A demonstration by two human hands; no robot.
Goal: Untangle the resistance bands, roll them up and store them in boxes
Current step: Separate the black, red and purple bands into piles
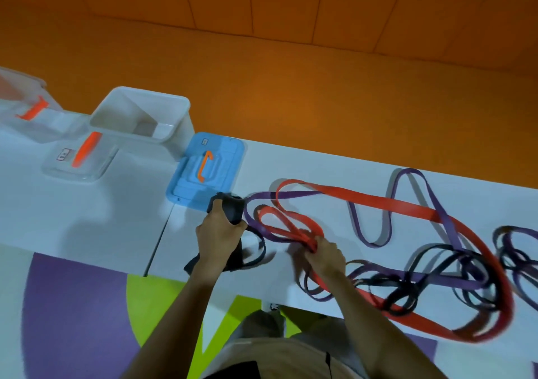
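Red (pixel 387 201), purple (pixel 375 241) and black (pixel 407 288) resistance bands lie tangled across the right part of the white table (pixel 87 218). My left hand (pixel 217 239) is closed around a rolled bundle of black band (pixel 230 208), whose loose end hangs off the table's front edge. My right hand (pixel 324 255) pinches a loop of the red band just right of it. An open white box (pixel 142 119) stands at the back of the table, with a blue lid (pixel 203 172) lying beside it.
A clear lid with an orange handle (pixel 81 157) lies left of the open box, and another clear box (pixel 20 107) stands at the far left. Behind the table is an orange wall. The floor below is purple, green and white.
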